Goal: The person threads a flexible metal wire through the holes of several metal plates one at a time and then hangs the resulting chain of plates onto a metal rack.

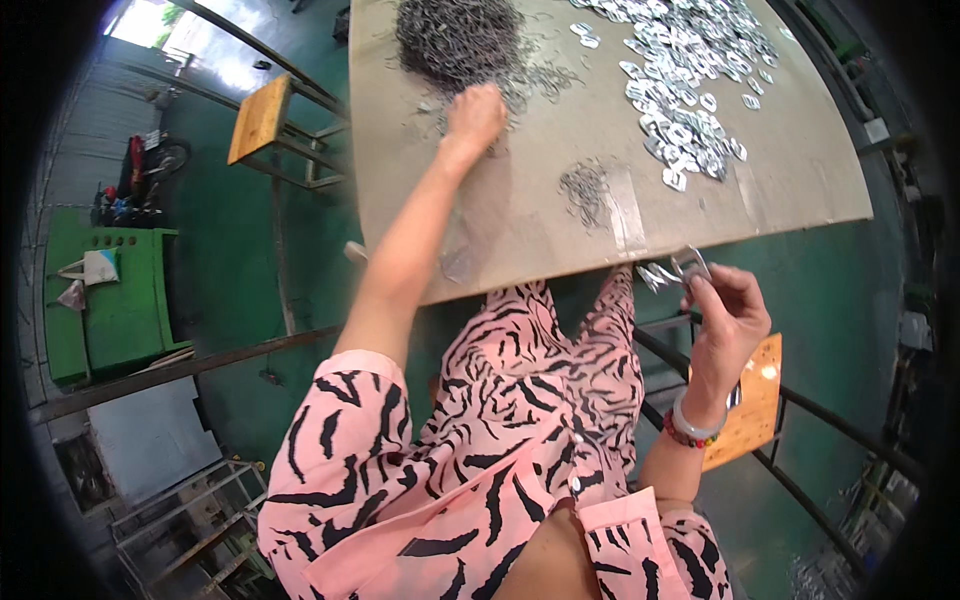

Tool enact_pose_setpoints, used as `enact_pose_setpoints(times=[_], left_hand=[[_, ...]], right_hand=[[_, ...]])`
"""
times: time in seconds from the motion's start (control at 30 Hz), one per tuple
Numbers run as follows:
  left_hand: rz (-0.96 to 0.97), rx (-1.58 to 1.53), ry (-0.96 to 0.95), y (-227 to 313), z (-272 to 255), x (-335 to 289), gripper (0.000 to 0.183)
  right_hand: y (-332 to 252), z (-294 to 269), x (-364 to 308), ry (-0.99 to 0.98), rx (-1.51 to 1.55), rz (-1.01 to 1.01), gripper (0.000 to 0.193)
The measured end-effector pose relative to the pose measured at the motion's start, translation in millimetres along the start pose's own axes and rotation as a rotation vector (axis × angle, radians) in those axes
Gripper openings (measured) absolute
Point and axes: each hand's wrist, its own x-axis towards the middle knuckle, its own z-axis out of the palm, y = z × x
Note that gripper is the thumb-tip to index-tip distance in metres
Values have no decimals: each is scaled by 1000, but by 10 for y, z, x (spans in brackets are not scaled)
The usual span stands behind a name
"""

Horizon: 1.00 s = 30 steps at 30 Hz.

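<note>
My left hand point(475, 117) rests with curled fingers at the near edge of a big heap of thin dark wire pieces point(455, 42); whatever its fingertips pinch is hidden. Just beyond the table's front edge, my right hand point(735, 305) pinches a silver metal buckle point(690, 263) between thumb and fingers, tilted up. A few more shiny metal pieces point(656, 276) show beside that buckle, and I cannot tell what holds them. Many similar flat silver buckles point(690, 100) lie spread over the far right of the table. Between my hands sits a small cluster of wire pieces point(585, 192).
The tan tabletop point(540, 240) has strips of clear tape point(627, 212) near its front edge. One wooden stool point(262, 120) stands left of the table, another wooden seat point(750, 400) by my right forearm. A green cabinet point(110, 310) stands far left.
</note>
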Motion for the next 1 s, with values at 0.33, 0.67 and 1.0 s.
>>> enact_pose_setpoints(times=[0.33,0.67,1.0], left_hand=[[88,-722,117,706,-583,-460,18],[254,-1300,-114,1768,-795,-1793,12],[487,-992,104,1846,-684,-1731,15]], right_hand=[[18,-30,-131,14,-36,-5,12],[263,-31,-198,37,-11,5,10],[168,-29,-164,-84,-152,-107,9]])
